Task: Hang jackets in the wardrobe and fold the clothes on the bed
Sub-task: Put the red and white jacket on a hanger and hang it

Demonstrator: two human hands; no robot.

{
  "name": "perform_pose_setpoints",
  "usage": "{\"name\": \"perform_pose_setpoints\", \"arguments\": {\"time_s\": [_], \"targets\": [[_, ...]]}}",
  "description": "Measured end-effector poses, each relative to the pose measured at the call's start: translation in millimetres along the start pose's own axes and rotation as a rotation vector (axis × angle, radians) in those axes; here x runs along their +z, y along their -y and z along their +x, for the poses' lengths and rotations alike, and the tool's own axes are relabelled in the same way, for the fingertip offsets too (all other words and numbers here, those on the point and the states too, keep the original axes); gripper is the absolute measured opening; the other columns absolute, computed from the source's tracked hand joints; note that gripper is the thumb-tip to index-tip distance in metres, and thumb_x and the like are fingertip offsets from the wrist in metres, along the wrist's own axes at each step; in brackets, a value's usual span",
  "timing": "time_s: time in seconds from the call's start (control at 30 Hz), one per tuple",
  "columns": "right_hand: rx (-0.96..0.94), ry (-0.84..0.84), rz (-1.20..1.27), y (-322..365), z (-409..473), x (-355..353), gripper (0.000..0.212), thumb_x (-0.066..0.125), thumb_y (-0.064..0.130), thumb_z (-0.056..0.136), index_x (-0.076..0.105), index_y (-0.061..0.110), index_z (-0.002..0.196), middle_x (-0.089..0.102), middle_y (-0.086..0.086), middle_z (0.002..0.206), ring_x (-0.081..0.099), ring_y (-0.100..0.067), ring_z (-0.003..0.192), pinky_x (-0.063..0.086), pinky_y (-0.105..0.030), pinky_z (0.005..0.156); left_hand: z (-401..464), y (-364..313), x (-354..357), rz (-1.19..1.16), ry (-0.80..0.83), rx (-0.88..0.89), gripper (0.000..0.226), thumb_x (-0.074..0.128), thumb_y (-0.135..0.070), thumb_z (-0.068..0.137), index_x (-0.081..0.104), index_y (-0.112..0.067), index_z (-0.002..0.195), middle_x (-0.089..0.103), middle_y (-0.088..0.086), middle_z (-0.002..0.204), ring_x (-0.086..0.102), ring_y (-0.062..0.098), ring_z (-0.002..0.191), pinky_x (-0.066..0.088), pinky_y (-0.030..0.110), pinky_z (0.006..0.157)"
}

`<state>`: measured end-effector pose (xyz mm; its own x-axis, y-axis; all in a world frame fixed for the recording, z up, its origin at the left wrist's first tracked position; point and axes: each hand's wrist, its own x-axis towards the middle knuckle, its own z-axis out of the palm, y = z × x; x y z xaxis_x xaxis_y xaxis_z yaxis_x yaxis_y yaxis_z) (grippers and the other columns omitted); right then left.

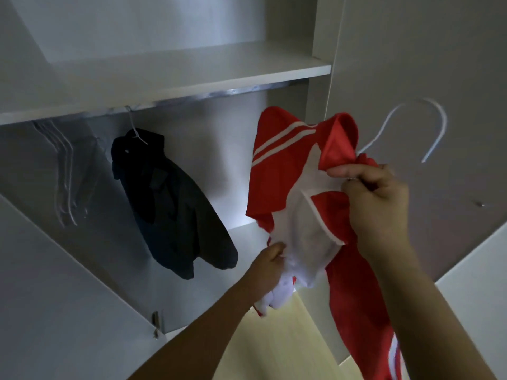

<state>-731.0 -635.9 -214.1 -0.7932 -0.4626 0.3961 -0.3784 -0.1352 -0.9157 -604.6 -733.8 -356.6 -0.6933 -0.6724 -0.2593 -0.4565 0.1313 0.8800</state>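
Hanging in mid-air in front of the open wardrobe [170, 78], the red jacket [277, 171] with white stripes on its sleeve and a white lining is held up by both hands, right of the dark jacket and below the shelf. The right hand [378, 198] grips the bunched red collar together with the neck of a white wire hanger [411, 127], fingers curled tight round the fabric; the hanger's hook rises above the hand and curves over to the right, in front of the pale wardrobe door [425, 50]. The left hand [267, 266] is lower and to the left, fingers closed on a crumpled fold of the white lining near the jacket's lower edge. One red sleeve hangs down past the right forearm toward the bottom of the view.

Inside the wardrobe, a dark jacket [170, 204] hangs on a thin white hanger from the metal rail [219, 96] just under the shelf [175, 69]. It is well apart from the red jacket. Further left on the same rail, a group of bare pale hangers [65, 171] hangs close together, blurred in the dim light. Below the hands, a pale yellow surface [274, 338] shows between the forearms. A small metal hinge [155, 323] sits on the wardrobe panel at the lower left.
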Motion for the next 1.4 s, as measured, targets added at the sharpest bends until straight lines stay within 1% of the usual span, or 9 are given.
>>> {"name": "perform_pose_setpoints", "arguments": {"time_s": [0.13,0.27,0.4,0.57,0.77,0.97,1.1,1.17,1.4], "targets": [[-0.027,-0.145,0.000,17,5,-15,0.051,0.052,-0.003,0.082,0.073,0.043,0.074,0.059,-0.005,0.106,0.058,-0.006,0.087,0.046,-0.017,0.079,-4,-3,5,-0.072,0.008,0.127,0.045,0.060,-0.015,0.093,0.040,-0.015,0.134,0.059,0.003,0.119,0.057,0.014,0.101,0.049,0.023,0.080],[0.037,-0.219,-0.011,5,5,-24,0.042,0.050,0.006,0.078,0.077,0.039,0.078,0.064,-0.017,0.111,0.059,-0.022,0.081,0.048,-0.029,0.066,14,16,-8,0.224,-0.059,0.056,0.041,0.064,-0.017,0.086,0.050,-0.015,0.124,0.063,0.004,0.108,0.063,0.022,0.098,0.050,0.028,0.078],[0.119,-0.265,-0.009,-14,-16,-22,0.044,0.046,0.004,0.080,0.076,0.036,0.075,0.061,-0.016,0.113,0.064,-0.027,0.093,0.057,-0.042,0.084,25,50,-29,0.525,-0.094,-0.016,0.019,0.057,-0.022,0.095,0.065,-0.006,0.090,0.065,0.006,0.085,0.065,0.019,0.083,0.049,0.023,0.072],[0.160,-0.334,-0.139,-15,-29,-47,0.052,0.041,-0.008,0.085,0.070,0.032,0.070,0.048,-0.005,0.111,0.053,-0.018,0.097,0.046,-0.023,0.091,21,74,-53,0.280,-0.303,-0.123,0.027,0.054,-0.011,0.095,0.050,-0.009,0.122,0.063,0.011,0.110,0.062,0.032,0.105,0.047,0.032,0.080],[0.108,0.003,-0.539,-28,-46,-74,0.023,0.058,0.027,0.090,0.072,0.028,0.108,0.039,-0.005,0.115,0.039,-0.009,0.092,0.035,-0.022,0.097,4,-26,-70,0.367,-0.320,0.463,0.024,0.058,-0.023,0.093,0.051,-0.020,0.117,0.062,-0.004,0.096,0.062,0.014,0.086,0.052,0.029,0.074],[0.098,0.468,-0.700,-38,-62,-55,0.100,0.077,0.064,0.063,0.019,0.058,0.144,0.017,0.007,0.111,0.049,-0.018,0.086,0.047,-0.033,0.093,-23,-137,-48,0.781,-0.133,0.832,0.041,0.068,-0.014,0.078,0.050,-0.023,0.114,0.062,-0.004,0.098,0.056,0.012,0.086,0.048,0.028,0.072],[0.090,0.349,-0.444,-58,-43,-42,0.029,0.070,0.043,0.077,0.066,0.043,0.105,0.044,0.002,0.099,0.054,-0.011,0.083,0.049,-0.032,0.077,-30,-148,-38,0.770,-0.063,0.909,0.048,0.073,-0.018,0.078,0.046,-0.025,0.118,0.056,-0.010,0.101,0.054,0.007,0.089,0.043,0.015,0.071],[0.146,0.241,-0.261,-60,-36,-40,0.009,0.061,0.029,0.078,0.068,0.034,0.079,0.059,-0.002,0.086,0.057,-0.012,0.082,0.042,-0.025,0.067,-27,-141,-41,0.847,-0.135,0.848,0.040,0.073,-0.027,0.082,0.051,-0.021,0.116,0.058,-0.008,0.101,0.055,0.010,0.088,0.042,0.015,0.067],[0.270,0.076,0.083,-58,-39,-41,0.035,0.051,-0.002,0.087,0.067,0.028,0.079,0.051,-0.007,0.107,0.059,-0.016,0.085,0.046,-0.023,0.072,0,-78,-45,0.712,-0.039,0.317,0.020,0.066,-0.042,0.089,0.066,-0.022,0.088,0.060,-0.004,0.086,0.061,0.014,0.080,0.053,0.031,0.072]]}}
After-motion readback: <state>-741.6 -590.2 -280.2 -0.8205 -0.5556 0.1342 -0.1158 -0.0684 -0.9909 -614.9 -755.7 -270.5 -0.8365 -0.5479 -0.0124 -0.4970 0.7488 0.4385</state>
